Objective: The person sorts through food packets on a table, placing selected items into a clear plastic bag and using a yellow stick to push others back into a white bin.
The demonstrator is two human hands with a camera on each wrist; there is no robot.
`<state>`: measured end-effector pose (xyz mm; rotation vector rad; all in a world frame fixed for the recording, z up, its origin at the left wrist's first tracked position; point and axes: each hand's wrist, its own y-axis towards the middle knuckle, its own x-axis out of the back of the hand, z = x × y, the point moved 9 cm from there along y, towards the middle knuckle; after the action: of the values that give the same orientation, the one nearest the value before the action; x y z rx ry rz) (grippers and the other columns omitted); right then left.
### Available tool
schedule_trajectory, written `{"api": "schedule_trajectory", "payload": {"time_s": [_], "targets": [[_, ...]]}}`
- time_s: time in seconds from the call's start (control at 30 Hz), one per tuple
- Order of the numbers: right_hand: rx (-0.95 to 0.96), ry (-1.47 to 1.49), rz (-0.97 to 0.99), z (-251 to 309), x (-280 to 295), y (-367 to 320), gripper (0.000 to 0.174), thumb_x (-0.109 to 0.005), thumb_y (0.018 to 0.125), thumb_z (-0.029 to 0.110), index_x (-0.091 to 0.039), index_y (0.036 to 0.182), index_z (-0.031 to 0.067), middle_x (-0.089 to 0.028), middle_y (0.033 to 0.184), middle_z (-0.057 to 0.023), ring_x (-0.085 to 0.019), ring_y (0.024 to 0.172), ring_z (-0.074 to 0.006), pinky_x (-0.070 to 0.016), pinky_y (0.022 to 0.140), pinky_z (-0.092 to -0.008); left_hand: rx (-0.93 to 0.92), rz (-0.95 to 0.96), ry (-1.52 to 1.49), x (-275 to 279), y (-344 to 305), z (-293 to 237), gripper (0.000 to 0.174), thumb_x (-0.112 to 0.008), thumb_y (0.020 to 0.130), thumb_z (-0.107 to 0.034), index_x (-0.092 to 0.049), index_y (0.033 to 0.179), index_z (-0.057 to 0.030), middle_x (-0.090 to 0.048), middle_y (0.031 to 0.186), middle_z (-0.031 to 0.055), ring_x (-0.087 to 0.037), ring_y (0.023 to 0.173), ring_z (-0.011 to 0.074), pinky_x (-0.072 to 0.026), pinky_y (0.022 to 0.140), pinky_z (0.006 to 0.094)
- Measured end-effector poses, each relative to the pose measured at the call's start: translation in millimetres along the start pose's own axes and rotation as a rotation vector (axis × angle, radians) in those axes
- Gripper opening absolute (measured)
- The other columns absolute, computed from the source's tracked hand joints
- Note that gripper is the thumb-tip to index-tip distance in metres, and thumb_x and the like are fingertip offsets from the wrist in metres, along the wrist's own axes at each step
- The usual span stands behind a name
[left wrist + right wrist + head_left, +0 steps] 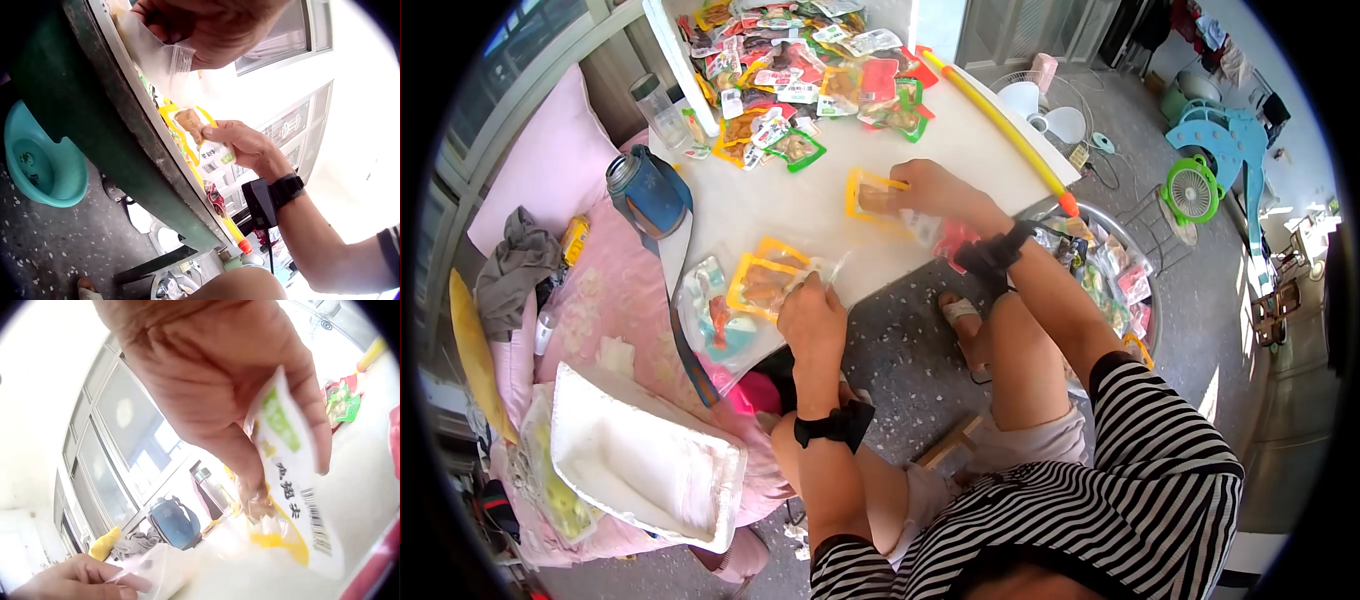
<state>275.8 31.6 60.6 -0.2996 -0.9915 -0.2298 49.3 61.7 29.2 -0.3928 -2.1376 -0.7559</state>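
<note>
My right hand (940,190) is over the white table (960,130), pinching a yellow-edged snack packet (868,195) by one end. In the right wrist view the packet (290,487) shows a white printed label, and its clear front shows brown food. My left hand (812,315) grips the edge of a clear plastic bag (745,350) at the table's near left corner. Two yellow-edged packets (762,285) lie at the bag, close to the left fingers. The left wrist view shows the bag's ribbed clear edge (182,65) under that hand.
Many snack packets (800,70) are heaped at the table's far side. A yellow tube (1010,125) lies along the right edge. A metal basin (1155,300) of packets stands right. A blue flask (650,190) and white foam box (640,450) are left.
</note>
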Motion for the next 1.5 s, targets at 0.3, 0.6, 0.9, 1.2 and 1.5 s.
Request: {"api": "schedule_trajectory", "payload": {"time_s": [0.3,0.6,0.9,1.2,1.5], "targets": [[0.127,0.402,0.257,22.3,-31.0,-75.9,0.022,-0.066,0.082,0.024,-0.064,0.081,0.0029,-0.059,0.07,-0.0004,-0.052,0.066,-0.0055,-0.0422,0.058,-0.0266,-0.04,-0.098,-0.101,15.2,2.5,0.1,0.017,-0.062,0.077,-0.006,-0.066,0.093,-0.0007,-0.063,0.078,0.0185,-0.061,0.074,0.0371,-0.047,0.063,0.0447],[0.058,0.918,0.166,10.7,-96.8,-43.9,0.019,-0.067,0.082,0.021,-0.069,0.086,0.0022,-0.059,0.067,0.0013,-0.052,0.061,-0.0049,-0.0368,0.045,-0.0213,-0.224,-0.207,0.032,19.5,-4.6,-35.0,0.018,-0.061,0.08,-0.005,-0.067,0.096,-0.0024,-0.058,0.073,0.0155,-0.058,0.069,0.0352,-0.0456,0.06,0.0443],[-0.068,1.432,0.163,10.8,-111.0,-57.2,0.025,-0.068,0.083,0.012,-0.062,0.101,-0.0059,-0.065,0.08,-0.0069,-0.063,0.068,-0.0107,-0.0533,0.053,-0.024,-0.237,-0.204,-0.001,9.6,-2.9,-37.2,0.018,-0.061,0.08,-0.005,-0.066,0.096,-0.0019,-0.057,0.072,0.0151,-0.057,0.067,0.0348,-0.0453,0.059,0.0444],[-0.127,1.451,0.143,15.6,-136.4,-45.0,0.01,-0.058,0.09,0.011,-0.061,0.091,0.0012,-0.064,0.078,-0.0074,-0.062,0.065,-0.0112,-0.0526,0.055,-0.0248,-0.232,-0.167,0.017,5.1,-5.6,-41.5,0.021,-0.061,0.079,-0.004,-0.065,0.099,-0.0011,-0.058,0.073,0.0157,-0.057,0.069,0.035,-0.045,0.06,0.0446],[0.023,1.685,0.167,46.0,-138.0,-34.3,0.02,-0.051,0.092,0.008,-0.06,0.109,0.0003,-0.064,0.091,-0.0063,-0.06,0.075,-0.0103,-0.053,0.061,-0.0251,-0.202,-0.178,0.003,9.4,-2.4,-26.4,0.022,-0.057,0.079,-0.001,-0.065,0.099,0.0013,-0.059,0.075,0.0168,-0.058,0.07,0.0359,-0.0458,0.061,0.0446]]}}
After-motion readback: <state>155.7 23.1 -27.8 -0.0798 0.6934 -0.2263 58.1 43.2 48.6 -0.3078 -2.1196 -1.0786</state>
